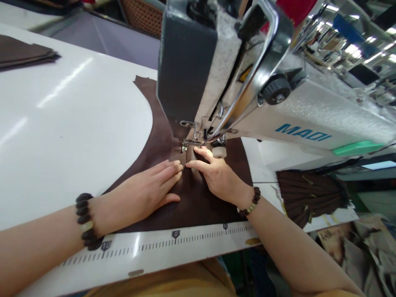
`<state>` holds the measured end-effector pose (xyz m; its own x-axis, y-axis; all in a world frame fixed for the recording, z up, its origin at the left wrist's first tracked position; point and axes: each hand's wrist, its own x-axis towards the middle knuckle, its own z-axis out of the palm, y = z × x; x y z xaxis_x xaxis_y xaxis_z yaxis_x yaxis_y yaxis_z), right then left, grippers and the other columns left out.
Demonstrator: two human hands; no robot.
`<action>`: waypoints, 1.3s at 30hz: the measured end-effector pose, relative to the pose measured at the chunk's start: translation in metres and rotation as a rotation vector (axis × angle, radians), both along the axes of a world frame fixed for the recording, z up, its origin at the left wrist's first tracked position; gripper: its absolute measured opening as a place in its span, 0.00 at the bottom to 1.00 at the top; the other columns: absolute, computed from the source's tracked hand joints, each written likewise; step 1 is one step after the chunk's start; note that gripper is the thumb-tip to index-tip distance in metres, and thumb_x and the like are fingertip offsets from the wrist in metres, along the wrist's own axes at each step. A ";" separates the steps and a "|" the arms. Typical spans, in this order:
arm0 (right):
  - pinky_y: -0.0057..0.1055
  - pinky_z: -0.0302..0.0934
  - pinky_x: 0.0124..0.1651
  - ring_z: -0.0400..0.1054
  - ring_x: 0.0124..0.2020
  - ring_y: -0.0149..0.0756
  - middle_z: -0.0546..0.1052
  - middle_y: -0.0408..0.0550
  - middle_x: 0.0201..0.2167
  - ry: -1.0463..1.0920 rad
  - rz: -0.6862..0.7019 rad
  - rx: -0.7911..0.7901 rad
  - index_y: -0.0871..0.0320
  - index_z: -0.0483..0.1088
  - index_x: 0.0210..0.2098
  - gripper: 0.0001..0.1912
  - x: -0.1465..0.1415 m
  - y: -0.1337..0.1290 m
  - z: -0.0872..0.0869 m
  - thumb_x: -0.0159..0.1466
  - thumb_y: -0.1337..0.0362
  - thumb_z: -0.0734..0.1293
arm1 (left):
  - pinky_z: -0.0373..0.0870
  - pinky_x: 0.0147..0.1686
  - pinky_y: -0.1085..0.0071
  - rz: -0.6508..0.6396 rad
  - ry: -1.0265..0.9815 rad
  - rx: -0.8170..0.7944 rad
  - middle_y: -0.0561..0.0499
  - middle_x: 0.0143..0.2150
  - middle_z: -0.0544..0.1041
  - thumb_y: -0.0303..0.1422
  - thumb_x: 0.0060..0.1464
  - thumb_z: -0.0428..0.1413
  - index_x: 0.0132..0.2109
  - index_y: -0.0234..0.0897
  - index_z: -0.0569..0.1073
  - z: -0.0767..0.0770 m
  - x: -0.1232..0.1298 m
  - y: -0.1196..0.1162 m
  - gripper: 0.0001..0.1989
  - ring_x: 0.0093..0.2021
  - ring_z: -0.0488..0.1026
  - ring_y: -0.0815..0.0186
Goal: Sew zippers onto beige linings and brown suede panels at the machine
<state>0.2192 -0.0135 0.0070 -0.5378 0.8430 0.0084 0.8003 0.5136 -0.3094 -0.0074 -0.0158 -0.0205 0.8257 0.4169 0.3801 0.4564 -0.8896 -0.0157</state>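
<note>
Dark brown fabric panel (198,206) under a white-and-black sewing machine (297,103)

Head view: it's lying on the glossy white table (93,123), running from beneath the machine down to the printed black ruler scale (154,244) along the near edge. Left hand (140,192) is laid out flat on the panel, thumb out, gripping nothing. Right hand (218,175) has thumb and forefinger spread, tips down beside a narrow brown strip (188,156), not clenched. Folded brown cloth (24,53) sits far left, and a bunched dark brown bundle (309,196) lies off right.
</note>
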 end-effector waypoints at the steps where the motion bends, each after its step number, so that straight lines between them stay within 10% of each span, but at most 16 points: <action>1: 0.57 0.44 0.65 0.52 0.65 0.44 0.61 0.53 0.61 0.009 0.008 0.000 0.51 0.68 0.54 0.21 0.000 0.000 0.000 0.67 0.74 0.55 | 0.68 0.57 0.58 -0.004 -0.005 0.021 0.35 0.51 0.73 0.40 0.67 0.39 0.49 0.23 0.72 0.000 0.000 0.000 0.25 0.53 0.70 0.53; 39: 0.60 0.44 0.65 0.56 0.63 0.43 0.63 0.57 0.62 0.024 0.032 0.040 0.65 0.63 0.59 0.26 0.000 -0.006 -0.010 0.64 0.76 0.49 | 0.60 0.59 0.60 -0.035 0.024 0.068 0.41 0.52 0.72 0.38 0.68 0.35 0.52 0.27 0.68 0.001 0.008 0.007 0.23 0.54 0.68 0.57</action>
